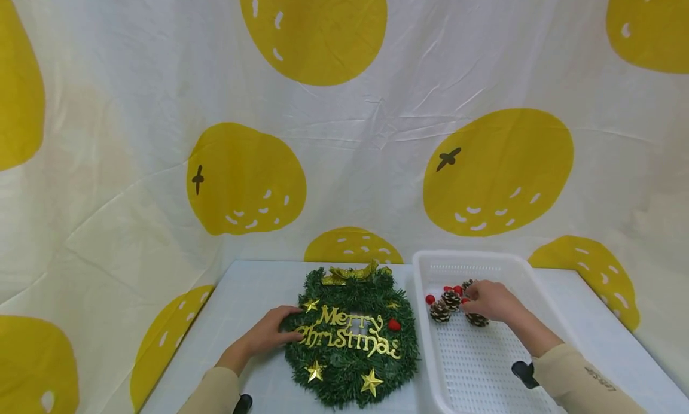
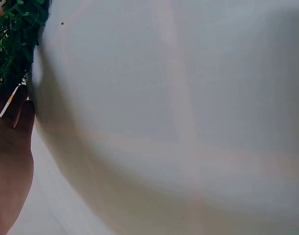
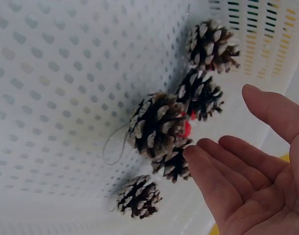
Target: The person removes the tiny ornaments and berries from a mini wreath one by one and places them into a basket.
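A green Christmas wreath (image 1: pixel 350 366) lies on the table, with gold "Merry Christmas" lettering (image 1: pixel 344 339), gold stars (image 1: pixel 371 382), a gold bow (image 1: pixel 355 273) and one red ball (image 1: pixel 394 325). At its left rim rests my left hand (image 1: pixel 271 330), fingers and thumb spread against the greenery; the left wrist view catches only part of this hand (image 2: pixel 12 147). My right hand (image 1: pixel 492 300) reaches into the white basket (image 1: pixel 487 366), over pine cones (image 3: pixel 157 125) and small red balls (image 1: pixel 430 299). Its thumb and fingers (image 3: pixel 203 166) stand apart, with nothing between them and a fingertip close to the cones.
The basket's perforated walls rise around the right hand, just right of the wreath. Behind the white table (image 1: pixel 253 288) hangs a pale curtain (image 1: pixel 344 151) printed with yellow fruit. Thin wire loops (image 3: pixel 112 147) hang from some cones.
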A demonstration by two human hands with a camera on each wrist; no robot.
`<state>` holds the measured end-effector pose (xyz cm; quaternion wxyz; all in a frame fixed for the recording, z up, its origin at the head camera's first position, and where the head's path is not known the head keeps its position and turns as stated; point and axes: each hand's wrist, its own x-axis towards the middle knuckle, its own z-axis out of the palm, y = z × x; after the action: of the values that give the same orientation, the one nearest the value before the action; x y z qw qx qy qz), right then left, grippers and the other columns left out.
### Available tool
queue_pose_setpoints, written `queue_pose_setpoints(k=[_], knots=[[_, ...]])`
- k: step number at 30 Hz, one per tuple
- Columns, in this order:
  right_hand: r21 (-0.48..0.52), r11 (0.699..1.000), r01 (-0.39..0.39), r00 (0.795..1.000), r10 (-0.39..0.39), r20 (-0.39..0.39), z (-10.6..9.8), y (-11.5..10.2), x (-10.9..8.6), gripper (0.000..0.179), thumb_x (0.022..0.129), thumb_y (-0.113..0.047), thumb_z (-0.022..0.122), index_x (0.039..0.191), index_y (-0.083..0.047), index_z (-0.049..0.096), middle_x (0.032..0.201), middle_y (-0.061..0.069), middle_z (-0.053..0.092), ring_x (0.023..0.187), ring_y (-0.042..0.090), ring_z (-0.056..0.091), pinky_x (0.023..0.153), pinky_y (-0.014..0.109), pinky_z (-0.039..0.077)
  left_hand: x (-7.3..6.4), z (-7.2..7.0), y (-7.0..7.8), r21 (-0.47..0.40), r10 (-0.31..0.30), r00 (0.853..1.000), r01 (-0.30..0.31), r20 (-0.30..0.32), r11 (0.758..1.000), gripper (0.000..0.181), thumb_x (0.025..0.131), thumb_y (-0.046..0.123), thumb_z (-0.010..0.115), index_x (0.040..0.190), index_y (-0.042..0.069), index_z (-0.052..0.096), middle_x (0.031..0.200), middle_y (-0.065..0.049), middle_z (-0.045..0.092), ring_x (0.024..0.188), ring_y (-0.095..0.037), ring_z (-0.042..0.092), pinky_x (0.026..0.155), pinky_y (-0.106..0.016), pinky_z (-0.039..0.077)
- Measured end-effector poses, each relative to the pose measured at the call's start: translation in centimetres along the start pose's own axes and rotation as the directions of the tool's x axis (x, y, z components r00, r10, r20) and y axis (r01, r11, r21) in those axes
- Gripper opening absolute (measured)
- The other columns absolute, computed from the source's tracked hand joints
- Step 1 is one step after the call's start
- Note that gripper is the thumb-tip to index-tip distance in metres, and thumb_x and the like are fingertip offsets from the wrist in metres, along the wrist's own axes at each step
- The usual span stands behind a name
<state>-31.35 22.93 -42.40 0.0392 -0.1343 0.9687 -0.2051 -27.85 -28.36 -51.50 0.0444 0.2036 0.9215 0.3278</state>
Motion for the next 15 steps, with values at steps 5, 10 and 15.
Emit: queue_pose_setpoints(k=[5, 10, 15], knots=[[0.034, 0.998, 0.051, 0.999, -0.05, -0.02, -0.5, -1.5, -0.4, 0.031, 0.084, -0.023, 0.075, 0.094, 0.005, 0.067, 0.087, 0.013, 0.066, 0.078, 0.029, 0.061, 0.067, 0.044, 0.053, 0.0, 0.0, 0.1, -0.002, 0.003, 1.0, -0.003, 0.001, 1.0, 0.065, 0.089, 0.043, 0.071, 0.139, 0.006, 0.051, 0.141, -0.019, 0.048, 0.132, -0.044, 0.04, 0.106, -0.063, 0.032], [0.086, 0.994, 0.074, 0.996, -0.068, -0.064, -1.2, -3.4, -0.9, 0.053, 0.088, -0.028, 0.071, 0.121, 0.012, 0.061, 0.112, 0.026, 0.066, 0.101, 0.04, 0.063, 0.082, 0.052, 0.054, -0.1, -0.1, 0.2, -0.005, -0.004, 1.0, 0.004, -0.003, 1.0, 0.065, 0.089, 0.043, 0.071, 0.139, 0.006, 0.051, 0.141, -0.019, 0.048, 0.132, -0.044, 0.04, 0.107, -0.063, 0.032], [0.138, 0.987, 0.088, 0.99, -0.071, -0.126, -1.7, -5.4, -2.1, 0.057, 0.091, -0.035, 0.069, 0.127, 0.009, 0.059, 0.119, 0.025, 0.064, 0.105, 0.038, 0.064, 0.085, 0.051, 0.054, -0.1, -0.1, 0.3, -0.006, -0.005, 1.0, 0.005, -0.004, 1.0, 0.065, 0.089, 0.043, 0.071, 0.139, 0.005, 0.051, 0.141, -0.02, 0.047, 0.132, -0.044, 0.039, 0.107, -0.063, 0.031]])
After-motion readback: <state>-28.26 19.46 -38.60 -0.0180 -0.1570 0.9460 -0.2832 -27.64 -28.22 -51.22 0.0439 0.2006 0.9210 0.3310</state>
